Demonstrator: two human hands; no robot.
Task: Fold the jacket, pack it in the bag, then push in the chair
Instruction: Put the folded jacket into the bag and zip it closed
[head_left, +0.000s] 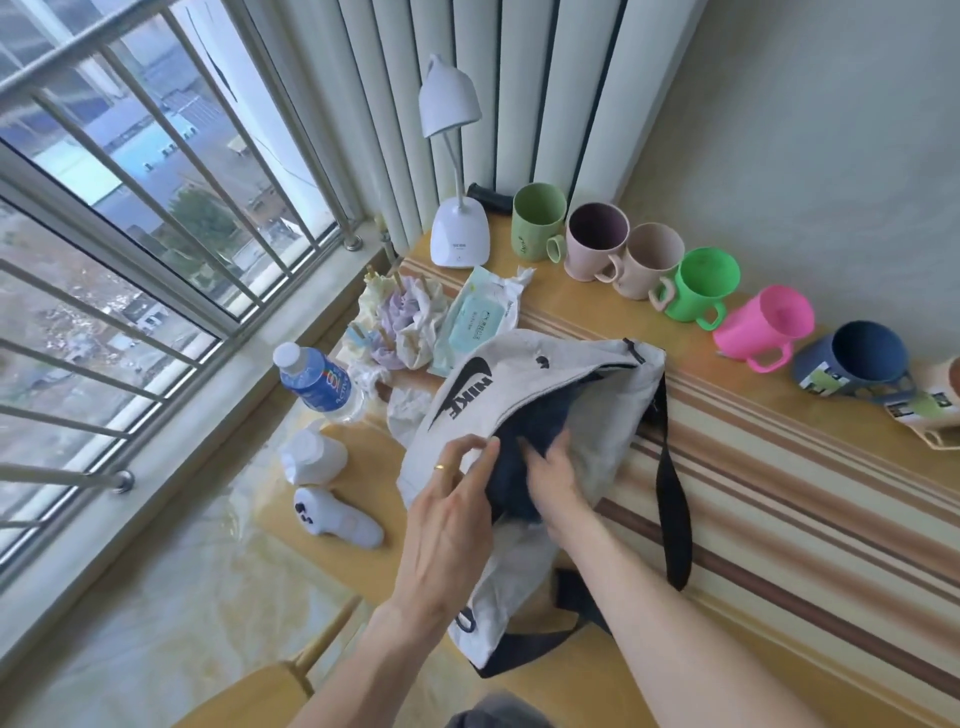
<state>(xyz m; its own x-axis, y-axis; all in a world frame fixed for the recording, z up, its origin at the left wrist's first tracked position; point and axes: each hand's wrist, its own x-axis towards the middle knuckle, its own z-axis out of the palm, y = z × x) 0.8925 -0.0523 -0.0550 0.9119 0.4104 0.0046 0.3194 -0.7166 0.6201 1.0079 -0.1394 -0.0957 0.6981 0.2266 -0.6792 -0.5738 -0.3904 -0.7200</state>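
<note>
1. One dark jacket (540, 426) sits mostly inside the white bag (467, 384), which lies on the striped table (789, 483).
2. My right hand (558, 470) presses down into the jacket. Its fingertips are buried in cloth, so I cannot tell whether they grip.
3. My left hand (452, 514) pinches the bag's open rim.
4. Several cups (763, 322) stand in a row along the wall.

Bag (519, 374): white Nike, mouth open, on the striped bench (779, 467)
Jacket (524, 447): navy, inside bag
Left hand (452, 499): pinches bag's rim
Right hand (558, 467): on jacket, blurred
</note>
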